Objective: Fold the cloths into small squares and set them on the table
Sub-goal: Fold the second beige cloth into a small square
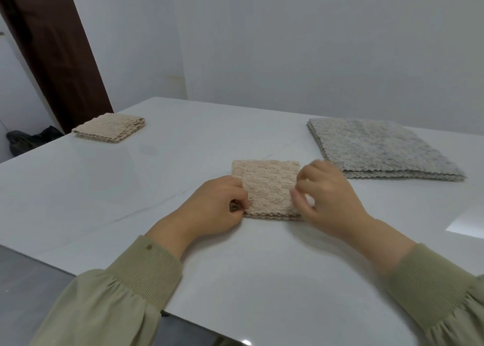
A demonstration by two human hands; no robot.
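Note:
A beige textured cloth [265, 186], folded into a small square, lies flat in the middle of the white table [183, 149]. My left hand [217, 207] pinches its near left corner with curled fingers. At the cloth's right edge my right hand [327, 199] has its fingers curled on the near right corner; it looks slightly blurred. Another beige cloth [110, 127], folded into a small square, sits at the far left corner of the table. A stack of larger grey cloths [379, 149] lies flat at the right.
The table's near left edge runs diagonally past my left sleeve [110, 293], with grey floor below. A dark brown door frame [55, 52] and a black bag [28, 138] stand beyond the far left corner. A white wall backs the table.

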